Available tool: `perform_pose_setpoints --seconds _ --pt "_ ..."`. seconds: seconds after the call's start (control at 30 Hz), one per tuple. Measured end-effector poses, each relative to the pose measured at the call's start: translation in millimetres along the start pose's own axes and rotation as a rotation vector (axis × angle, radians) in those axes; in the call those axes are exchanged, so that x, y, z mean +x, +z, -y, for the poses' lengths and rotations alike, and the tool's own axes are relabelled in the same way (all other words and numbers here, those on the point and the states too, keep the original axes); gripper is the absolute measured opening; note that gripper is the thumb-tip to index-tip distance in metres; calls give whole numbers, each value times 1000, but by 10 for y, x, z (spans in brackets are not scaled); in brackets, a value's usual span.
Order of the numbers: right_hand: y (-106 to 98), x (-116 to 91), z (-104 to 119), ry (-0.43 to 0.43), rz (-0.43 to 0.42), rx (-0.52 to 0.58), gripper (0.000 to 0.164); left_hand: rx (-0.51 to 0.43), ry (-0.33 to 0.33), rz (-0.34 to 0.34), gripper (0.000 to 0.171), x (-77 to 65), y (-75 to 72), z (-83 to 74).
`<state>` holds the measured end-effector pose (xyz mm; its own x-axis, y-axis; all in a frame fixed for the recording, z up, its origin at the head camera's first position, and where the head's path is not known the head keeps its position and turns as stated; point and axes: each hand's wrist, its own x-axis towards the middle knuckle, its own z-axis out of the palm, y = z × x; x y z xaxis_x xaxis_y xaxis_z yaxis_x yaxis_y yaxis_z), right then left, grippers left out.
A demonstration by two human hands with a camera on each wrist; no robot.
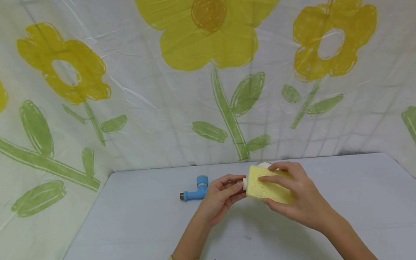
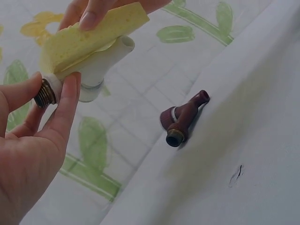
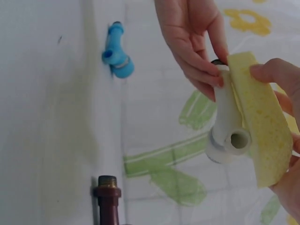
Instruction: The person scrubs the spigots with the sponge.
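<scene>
My left hand [image 1: 221, 198] pinches a white plastic tap [image 3: 226, 105] by its brass-threaded inlet end, between thumb and fingers. The tap is held up off the table. In my right hand [image 1: 301, 194] is a yellow sponge [image 1: 267, 186], gripped by its edges with the fingers spread. One flat face of the sponge [image 2: 96, 37] lies along the tap's body, and in the head view it hides most of the tap. The spout opening [image 3: 239, 139] shows clear of the sponge in the right wrist view.
A blue tap [image 1: 197, 191] lies on the white table [image 1: 128, 220], left of my hands. A maroon tap [image 2: 185, 117] with a threaded end also lies there, seen only in the wrist views. Behind the table hangs a flower-printed sheet [image 1: 151, 121].
</scene>
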<state>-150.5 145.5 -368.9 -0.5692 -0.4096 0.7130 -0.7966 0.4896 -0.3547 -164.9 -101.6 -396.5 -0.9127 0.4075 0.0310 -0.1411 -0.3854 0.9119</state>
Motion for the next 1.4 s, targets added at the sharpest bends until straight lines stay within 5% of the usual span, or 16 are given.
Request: perform_pose_setpoints --seconds 0.53,1.0,1.23,1.4 --pt "12 -16 18 -21 -29 64 34 -18 39 104 18 -14 -21 21" --pt "-22 0 17 16 -67 41 42 -12 59 149 35 -21 -66 -7" --pt "-6 0 6 15 -85 78 41 109 76 72 50 -11 -28 -5" --pt "7 11 10 22 -90 77 39 199 76 -56 28 5 -2 -5"
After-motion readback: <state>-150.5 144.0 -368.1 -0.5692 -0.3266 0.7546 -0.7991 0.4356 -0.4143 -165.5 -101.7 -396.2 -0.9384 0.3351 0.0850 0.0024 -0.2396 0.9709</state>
